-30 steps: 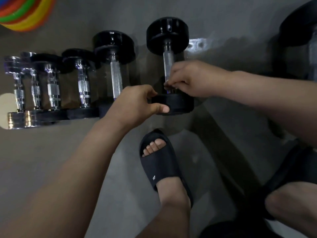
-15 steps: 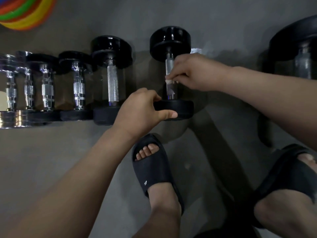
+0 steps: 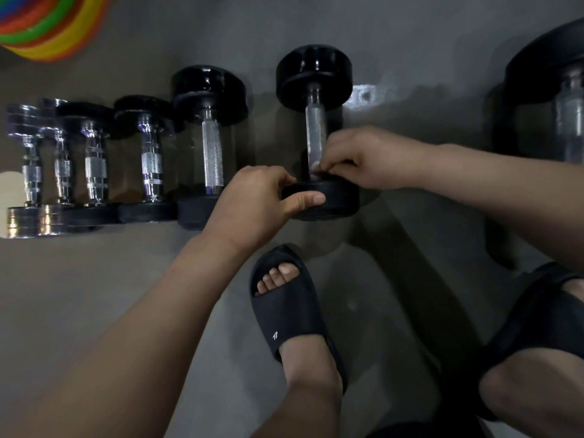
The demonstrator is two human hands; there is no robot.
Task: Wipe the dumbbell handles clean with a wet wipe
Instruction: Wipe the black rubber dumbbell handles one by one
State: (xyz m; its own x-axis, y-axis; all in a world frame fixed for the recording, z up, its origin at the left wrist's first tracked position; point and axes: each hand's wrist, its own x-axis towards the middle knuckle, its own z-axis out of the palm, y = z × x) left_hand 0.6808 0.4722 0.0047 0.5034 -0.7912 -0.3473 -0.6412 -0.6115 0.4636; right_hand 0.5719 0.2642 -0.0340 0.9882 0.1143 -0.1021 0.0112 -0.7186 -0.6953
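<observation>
The grey floor (image 3: 94, 311) carries a row of weights lying side by side: chrome dumbbells (image 3: 94, 165) to the left and a large black dumbbell (image 3: 568, 105) at the right edge. The dumbbell (image 3: 314, 77) being cleaned lies between them, just ahead of a black slipper (image 3: 290, 311).

The left hand (image 3: 252, 207) grips its near head (image 3: 338, 197), fingers curled over the top and thumb laid across the front face, the same hold as half a second ago. The right hand (image 3: 363, 162) is what has changed. It was at mid-handle then, and now sits at the near end of the handle (image 3: 316, 131), right against that head. Its fingertips pinch the wet wipe (image 3: 315, 167) round the bar; only a pale scrap shows.

The wipe is therefore travelling along the bar, and this handle looks nearly covered. Whether the others are wiped, I cannot tell.
</observation>
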